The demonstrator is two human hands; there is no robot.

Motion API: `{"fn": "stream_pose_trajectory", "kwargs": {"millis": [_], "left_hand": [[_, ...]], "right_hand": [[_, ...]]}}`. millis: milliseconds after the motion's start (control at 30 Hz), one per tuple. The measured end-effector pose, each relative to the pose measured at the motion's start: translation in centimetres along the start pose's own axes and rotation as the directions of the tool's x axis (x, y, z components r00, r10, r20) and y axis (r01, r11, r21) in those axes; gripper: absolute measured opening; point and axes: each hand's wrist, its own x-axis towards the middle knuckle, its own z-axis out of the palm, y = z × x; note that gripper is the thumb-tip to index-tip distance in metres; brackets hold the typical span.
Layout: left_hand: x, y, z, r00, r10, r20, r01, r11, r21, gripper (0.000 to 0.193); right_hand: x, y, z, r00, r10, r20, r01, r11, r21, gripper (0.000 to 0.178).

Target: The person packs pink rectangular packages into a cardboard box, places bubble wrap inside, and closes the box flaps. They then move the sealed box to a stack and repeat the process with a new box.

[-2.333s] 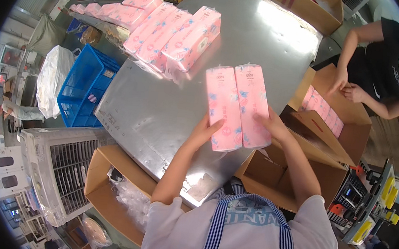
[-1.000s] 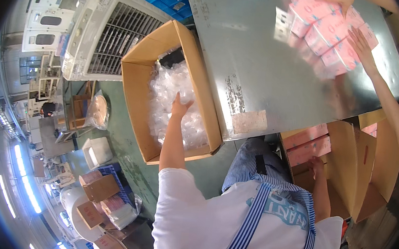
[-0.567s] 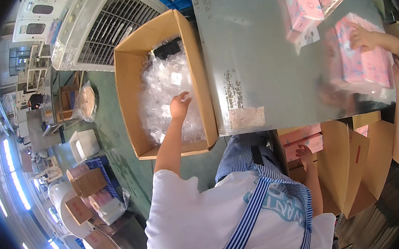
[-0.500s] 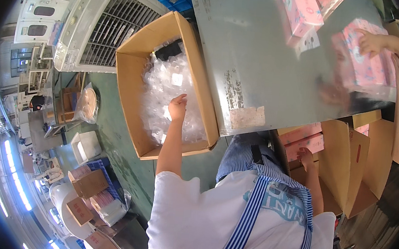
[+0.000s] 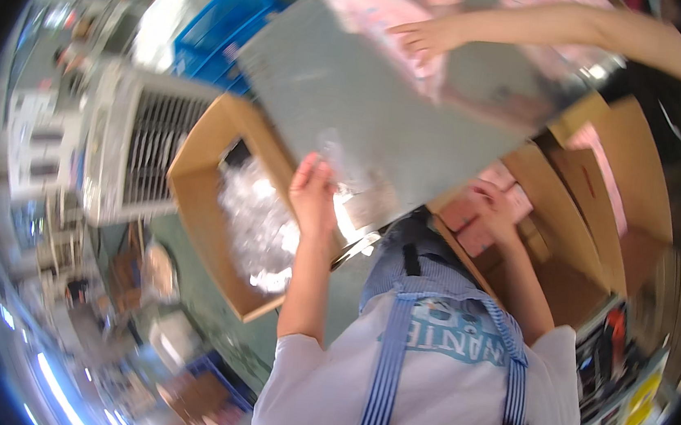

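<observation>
Left hand point(image 5: 313, 196) has been shifted rightward from plastic-filled box point(image 5: 200, 203) to table point(image 5: 311, 87) edge; right hand point(image 5: 499, 214) is placed at pink packs point(image 5: 458, 212), perhaps for steadying; neither grip can be told.

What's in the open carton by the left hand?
The carton holds a heap of clear plastic, with a dark item toward the far end, too blurred to identify. Whatever lies under the heap is covered; the left forearm hides part of the near side.

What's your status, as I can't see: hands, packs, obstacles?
Left hand by table, grip blurred. Right hand by pink packs in box. Co-worker's arm across table.
</observation>
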Motion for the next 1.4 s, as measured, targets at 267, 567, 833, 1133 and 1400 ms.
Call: {"fn": "stream_pose_trajectory", "kwargs": {"millis": [267, 567, 833, 1133, 1400], "left_hand": [[-9.9, -16.4, 12.9, 0.778, -0.439, 0.450, 0.229, 0.865, 0.447, 0.024], [-5.1, -13.6, 10.6, 0.880, -0.272, 0.389, 0.030, 0.850, 0.527, 0.037], [2.1, 0.6, -14.3, 0.752, 0.636, 0.172, 0.006, -0.267, 0.964, 0.039], [1.5, -0.9, -20.0, 0.858, 0.508, -0.078, 0.150, -0.102, 0.983, 0.041], [18.4, 0.4, 3.6, 0.685, 0.438, 0.582, -0.637, -0.028, 0.771, 0.035]], "right_hand": [[-3.1, -4.4, -1.3, 0.891, 0.438, -0.118, -0.092, 0.430, 0.898, 0.044], [0.7, 17.2, -1.1, 0.653, 0.739, 0.166, -0.315, 0.066, 0.947, 0.035], [-3.9, 20.8, 1.3, 0.563, 0.785, -0.258, -0.471, 0.561, 0.681, 0.024], [-6.0, 22.5, 1.5, 0.540, 0.841, -0.007, -0.554, 0.362, 0.750, 0.030], [-3.8, 25.2, -1.3, 0.561, 0.595, -0.576, -0.695, 0.716, 0.063, 0.036]]}}
